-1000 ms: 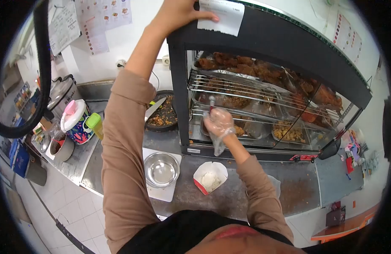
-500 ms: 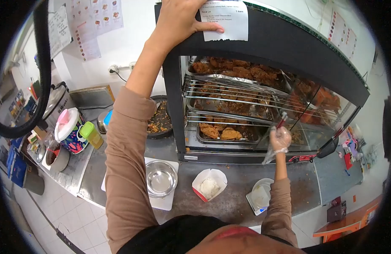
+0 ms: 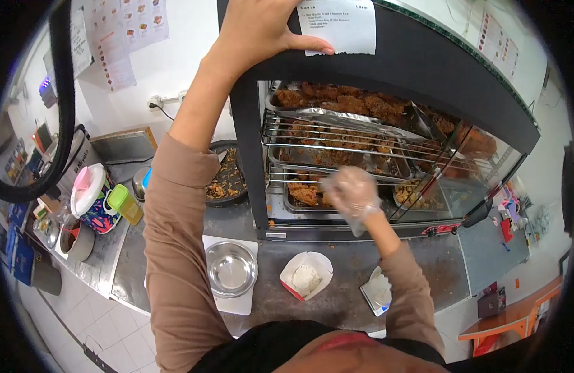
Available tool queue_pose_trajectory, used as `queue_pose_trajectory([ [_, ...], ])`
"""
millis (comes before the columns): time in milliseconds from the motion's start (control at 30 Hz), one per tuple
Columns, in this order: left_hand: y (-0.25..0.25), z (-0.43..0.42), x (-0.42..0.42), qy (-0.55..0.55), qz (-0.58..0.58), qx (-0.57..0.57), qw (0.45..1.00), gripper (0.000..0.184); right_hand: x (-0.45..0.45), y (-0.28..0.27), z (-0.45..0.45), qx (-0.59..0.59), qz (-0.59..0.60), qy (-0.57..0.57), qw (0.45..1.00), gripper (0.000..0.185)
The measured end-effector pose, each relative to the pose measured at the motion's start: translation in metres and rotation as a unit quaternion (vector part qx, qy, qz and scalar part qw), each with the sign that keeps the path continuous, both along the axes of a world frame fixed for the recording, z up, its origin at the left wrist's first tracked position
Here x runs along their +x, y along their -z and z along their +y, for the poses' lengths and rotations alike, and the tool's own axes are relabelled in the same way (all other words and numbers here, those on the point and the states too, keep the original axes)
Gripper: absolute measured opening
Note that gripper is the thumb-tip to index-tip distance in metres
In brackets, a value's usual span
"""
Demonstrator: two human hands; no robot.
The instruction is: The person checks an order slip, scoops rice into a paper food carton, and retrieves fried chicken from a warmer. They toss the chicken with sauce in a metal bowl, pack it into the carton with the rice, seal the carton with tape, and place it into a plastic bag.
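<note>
bowl [image 3: 231,269]: silver | food box [image 3: 306,276]: white, red | sleeve [image 3: 184,248]: plain brown | cabinet [image 3: 424,62]: black

the bowl [image 3: 231,269] sits left of the rice box [image 3: 307,276].

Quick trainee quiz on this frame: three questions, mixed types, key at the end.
1. What sits on the white board?
a) green-lidded container
b) steel bowl
c) red-and-white box
2. True or false: the right hand wears a clear glove.
3. Fill in: the left hand is at the top of the display cabinet, its thumb overlapping a printed paper ____.

Key: 1. b; 2. true; 3. slip
</note>
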State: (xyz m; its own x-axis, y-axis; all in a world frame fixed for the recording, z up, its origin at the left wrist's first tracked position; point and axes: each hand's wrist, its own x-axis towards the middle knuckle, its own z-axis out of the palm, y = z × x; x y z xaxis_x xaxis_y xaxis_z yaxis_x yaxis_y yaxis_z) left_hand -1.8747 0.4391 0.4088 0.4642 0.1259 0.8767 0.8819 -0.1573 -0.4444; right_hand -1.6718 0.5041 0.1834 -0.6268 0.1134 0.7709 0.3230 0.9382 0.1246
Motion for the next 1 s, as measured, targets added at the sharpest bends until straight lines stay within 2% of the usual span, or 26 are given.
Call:
queue_pose_trajectory([
  [33, 0.000, 0.000, 0.000, -0.005, -0.001, -0.004, 1.000, 0.068, -0.019, -0.003, 0.002, 0.009, -0.026, -0.020, 0.999, 0.010],
  [133, 0.001, -0.003, 0.002, -0.002, -0.003, -0.010, 1.000, 0.068, -0.052, 0.006, 0.002, 0.032, -0.121, 0.077, 0.989, 0.033],
  [267, 0.003, -0.004, 0.006, 0.008, -0.017, -0.019, 1.000, 0.068, -0.058, 0.025, 0.019, -0.073, -0.165, 0.110, 0.977, 0.039],
  [300, 0.002, 0.000, 0.004, -0.005, 0.012, 0.028, 1.000, 0.068, -0.056, 0.027, 0.022, -0.102, -0.183, 0.116, 0.971, 0.041],
  [400, 0.003, 0.006, 0.000, 0.001, 0.022, 0.043, 0.999, 0.067, -0.037, 0.020, 0.033, -0.161, -0.151, 0.092, 0.971, 0.042],
  [433, 0.004, 0.008, 0.000, 0.003, 0.020, 0.040, 0.999, 0.067, -0.029, 0.013, 0.037, -0.175, -0.129, 0.141, 0.966, 0.045],
  [467, 0.005, 0.009, -0.001, 0.005, 0.030, 0.057, 0.998, 0.067, -0.015, 0.020, 0.058, -0.238, -0.144, 0.183, 0.943, 0.048],
  [500, 0.005, 0.010, -0.001, 0.007, 0.041, 0.075, 0.996, 0.067, -0.010, -0.013, 0.055, -0.299, -0.294, 0.329, 0.846, 0.053],
  [533, 0.005, 0.012, -0.003, 0.008, 0.040, 0.075, 0.996, 0.067, -0.002, -0.007, 0.087, -0.293, -0.326, 0.407, 0.801, 0.052],
  [600, 0.005, 0.014, -0.004, 0.004, 0.046, 0.084, 0.995, 0.067, 0.027, -0.001, 0.134, -0.301, -0.287, 0.491, 0.766, 0.051],
  [700, 0.004, 0.012, -0.003, -0.020, 0.032, 0.070, 0.997, 0.067, 0.068, 0.010, 0.176, -0.351, -0.219, 0.539, 0.734, 0.049],
  [1000, 0.005, 0.006, 0.000, -0.015, 0.011, 0.045, 0.999, 0.068, 0.083, 0.017, 0.196, -0.455, -0.128, 0.504, 0.723, 0.044],
])
